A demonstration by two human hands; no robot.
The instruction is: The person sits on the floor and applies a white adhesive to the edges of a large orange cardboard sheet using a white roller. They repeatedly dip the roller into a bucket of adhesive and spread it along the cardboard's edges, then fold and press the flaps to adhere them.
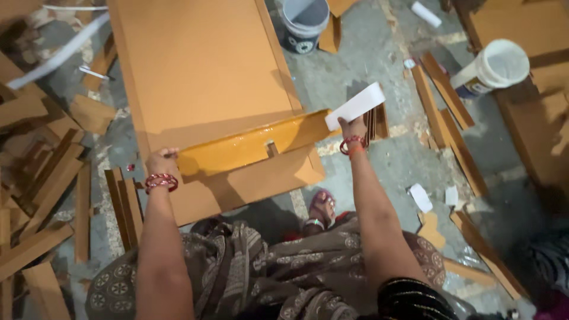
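Left hand (161, 161): grips the glossy strip's (252, 145) left end
Right hand (354, 126): pinches white card (356, 105) at strip's right end
Strip axis: spans between both hands, across board (201, 71)

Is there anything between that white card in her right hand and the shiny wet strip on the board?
Nothing visible. The right hand holds the white card right at the end of the glossy strip, with no object between them. The left hand rests at the strip's other end, on the board.
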